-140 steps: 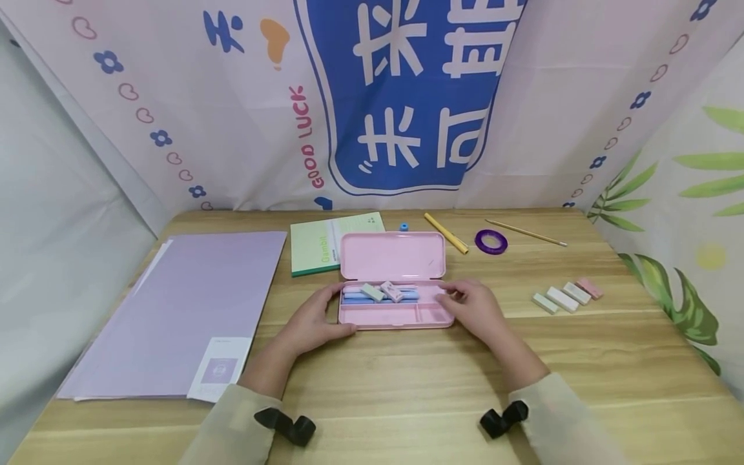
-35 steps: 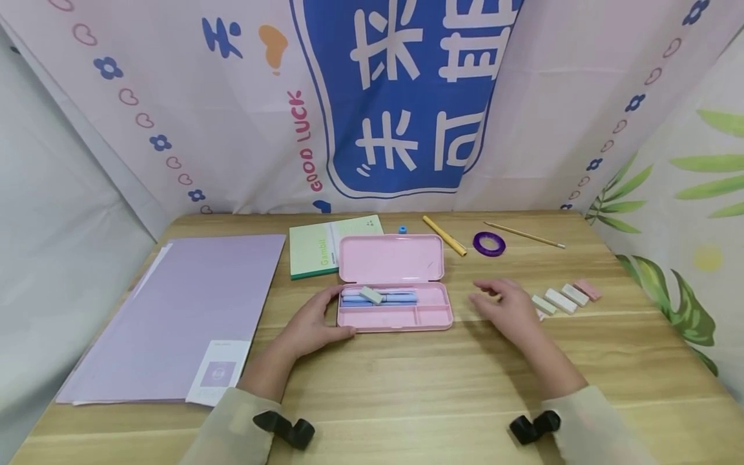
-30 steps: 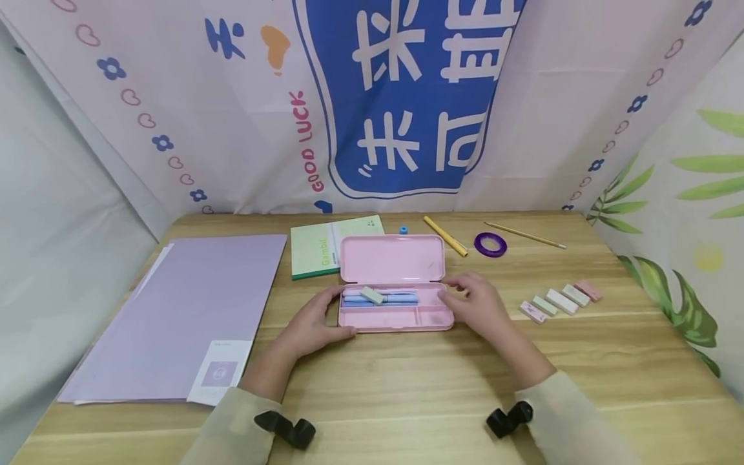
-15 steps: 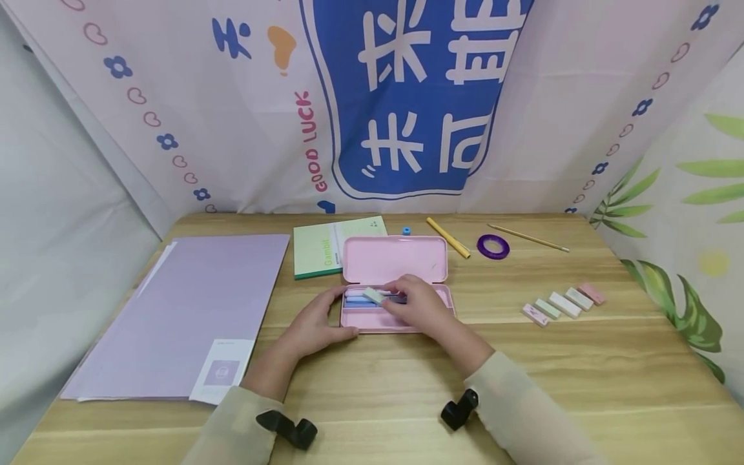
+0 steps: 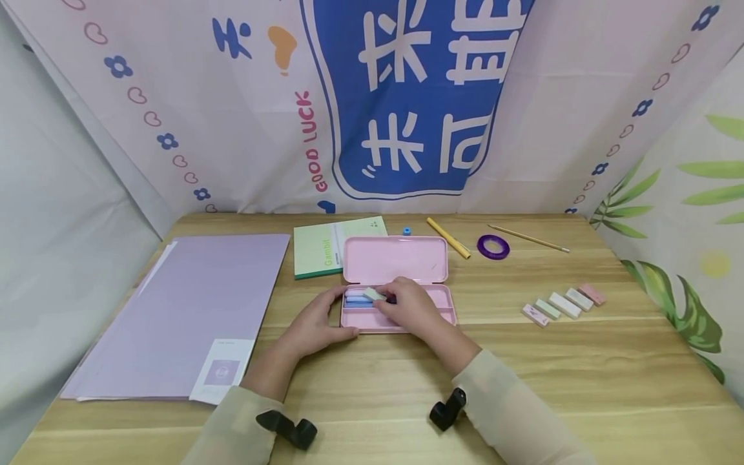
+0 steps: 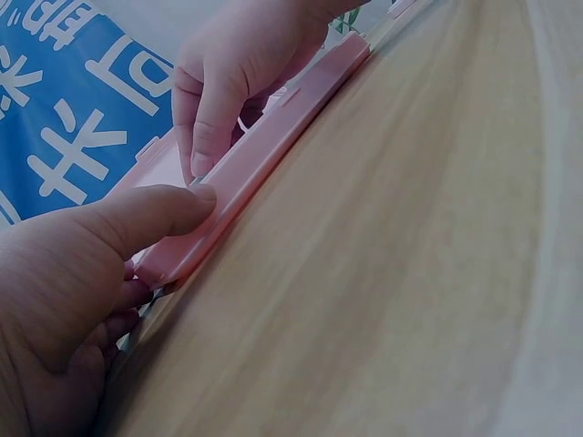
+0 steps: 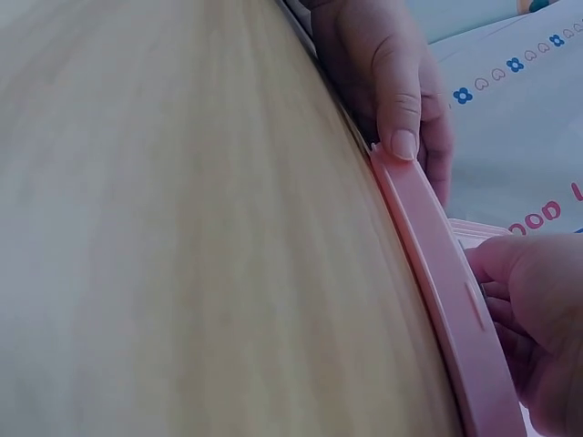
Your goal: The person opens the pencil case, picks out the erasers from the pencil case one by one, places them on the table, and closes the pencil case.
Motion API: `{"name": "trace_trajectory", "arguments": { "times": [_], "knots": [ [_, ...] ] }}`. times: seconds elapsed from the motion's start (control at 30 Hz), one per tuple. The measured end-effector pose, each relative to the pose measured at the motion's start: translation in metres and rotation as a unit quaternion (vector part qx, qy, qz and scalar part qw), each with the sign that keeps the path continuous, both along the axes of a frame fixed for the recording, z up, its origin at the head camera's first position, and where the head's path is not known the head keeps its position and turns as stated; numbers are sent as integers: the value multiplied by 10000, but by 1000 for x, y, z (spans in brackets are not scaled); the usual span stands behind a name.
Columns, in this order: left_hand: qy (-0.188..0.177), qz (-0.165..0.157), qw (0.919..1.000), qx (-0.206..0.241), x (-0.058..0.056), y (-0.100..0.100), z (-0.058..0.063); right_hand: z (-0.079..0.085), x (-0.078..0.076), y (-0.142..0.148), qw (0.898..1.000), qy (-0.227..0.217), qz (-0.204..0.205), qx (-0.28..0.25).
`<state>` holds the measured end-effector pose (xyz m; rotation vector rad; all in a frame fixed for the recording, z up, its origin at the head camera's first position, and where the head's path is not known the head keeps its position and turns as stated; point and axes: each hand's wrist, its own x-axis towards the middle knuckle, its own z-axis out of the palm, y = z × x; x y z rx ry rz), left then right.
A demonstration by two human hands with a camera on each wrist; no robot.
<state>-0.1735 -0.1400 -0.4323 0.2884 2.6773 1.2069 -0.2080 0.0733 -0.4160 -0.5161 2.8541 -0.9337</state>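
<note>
A pink pencil case [image 5: 395, 258] lies with its lid raised in the middle of the table. Its left end is held by my left hand [image 5: 310, 323], thumb on the front wall and fingers round the side, as the left wrist view also shows. Inside, blue and pale pens [image 5: 356, 300] lie in the back compartment under a pale green eraser [image 5: 372, 294]. My right hand [image 5: 413, 307] reaches into the case and pinches this eraser at its right end. The right hand hides part of the pens. In the right wrist view, the case wall hides the fingertips.
Several erasers [image 5: 564, 305] stand in a slanted row on the right. Behind the case are a green notebook [image 5: 314, 248], a small blue object [image 5: 407, 230], a yellow pen [image 5: 447, 237], a purple tape roll [image 5: 482, 252] and a pencil [image 5: 529, 237]. A lilac folder [image 5: 192, 303] lies left.
A pink patterned eraser has gone from the case to the near end of the eraser row. My right hand then came back left to the green eraser. My left hand stayed on the case.
</note>
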Motion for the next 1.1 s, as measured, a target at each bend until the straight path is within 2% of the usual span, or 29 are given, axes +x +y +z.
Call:
{"name": "trace_trajectory", "arguments": {
  "times": [0.2,0.4,0.6,0.9,1.1],
  "knots": [
    [-14,6,10000,31,0,0,-1,1,2,6,9995,202,-64,-243],
    [-38,12,10000,47,0,1,-1,4,8,29,9980,341,-221,-483],
    [-33,17,10000,58,-1,1,-1,7,12,66,9969,380,-474,-507],
    [-51,41,10000,22,-2,1,-2,8,25,130,9896,963,-950,-496],
    [-70,41,10000,4,-2,1,-2,7,35,170,9840,1104,-1364,-296]
  ]
}}
